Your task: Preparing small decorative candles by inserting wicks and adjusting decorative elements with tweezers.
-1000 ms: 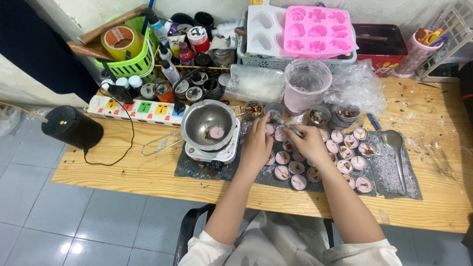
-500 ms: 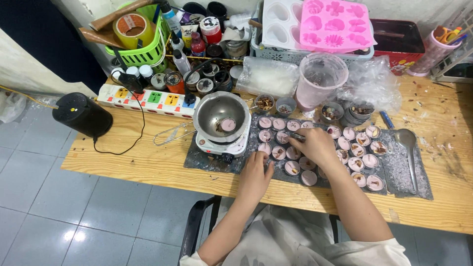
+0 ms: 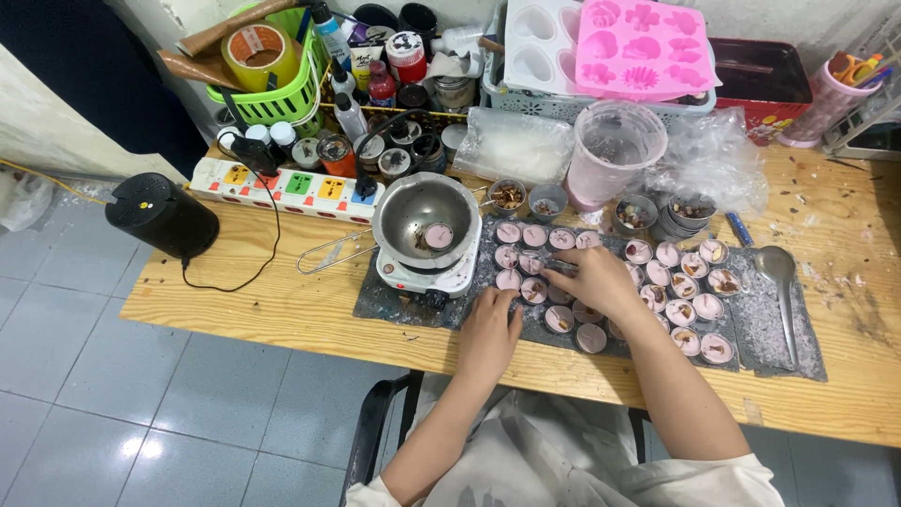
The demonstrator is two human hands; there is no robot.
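1. Since half a second ago, barely anything moves; my left hand [image 3: 488,329] stays flat and released at the dark mat's [image 3: 394,305] front edge.
2. One metal pot [image 3: 424,221] sits on one small hotplate [image 3: 422,275].
3. My right hand [image 3: 593,280] grasps a thin tool [image 3: 560,266] over roughly two dozen pink wax cups [image 3: 684,286].

A small home craft workshop for candle or wax making, seen from above. A wooden table [image 3: 282,310] stands on grey floor tiles [image 3: 113,394] against a wall. On it sit a small hotplate [image 3: 422,272] with a metal melting pot [image 3: 424,218], rows of little pink-filled cups [image 3: 690,310], pink and white silicone moulds [image 3: 643,47], a power strip [image 3: 282,188], a green basket [image 3: 277,94] of tape and bottles, and small jars [image 3: 375,150].
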